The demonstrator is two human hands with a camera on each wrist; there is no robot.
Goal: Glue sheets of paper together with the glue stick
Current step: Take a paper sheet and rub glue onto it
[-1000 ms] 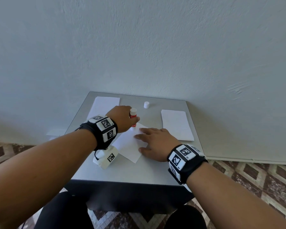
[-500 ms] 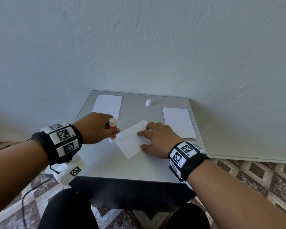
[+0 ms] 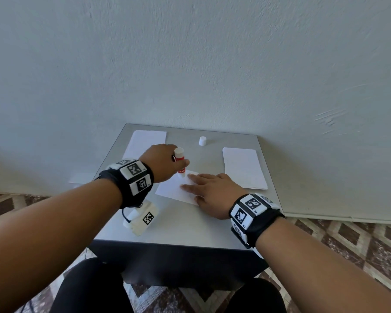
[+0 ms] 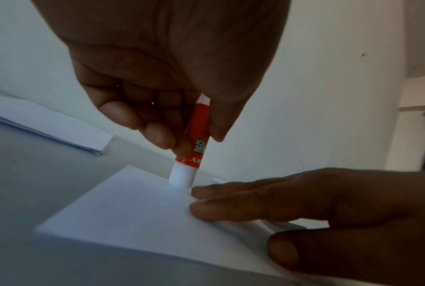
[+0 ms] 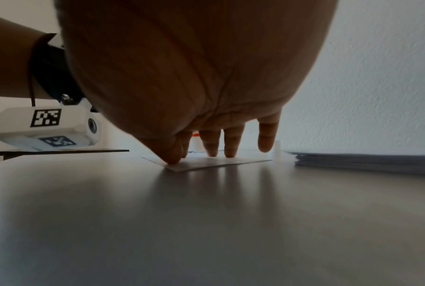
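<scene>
A white sheet of paper [image 3: 172, 188] [image 4: 133, 209] [image 5: 206, 163] lies tilted in the middle of the grey table [image 3: 190, 227]. My left hand [image 3: 161, 161] [image 4: 162, 96] grips a red-and-white glue stick [image 3: 180, 163] [image 4: 194, 147] upright, its white tip down on the sheet's far edge. My right hand [image 3: 212, 193] [image 4: 304, 205] [image 5: 206, 116] lies flat with straight fingers [image 5: 211, 145] pressing the sheet's right part, right beside the glue tip.
A white cap [image 3: 202, 141] stands near the back edge. A stack of white sheets [image 3: 244, 168] [image 5: 365, 161] lies at the right, another stack [image 3: 145, 141] [image 4: 47, 125] at the back left. A wall runs behind the table; patterned floor surrounds it.
My left hand has swept the glue stick from the sheet's left corner back up to its far edge, beside my right fingertips. The right hand stays pressed on the sheet.
</scene>
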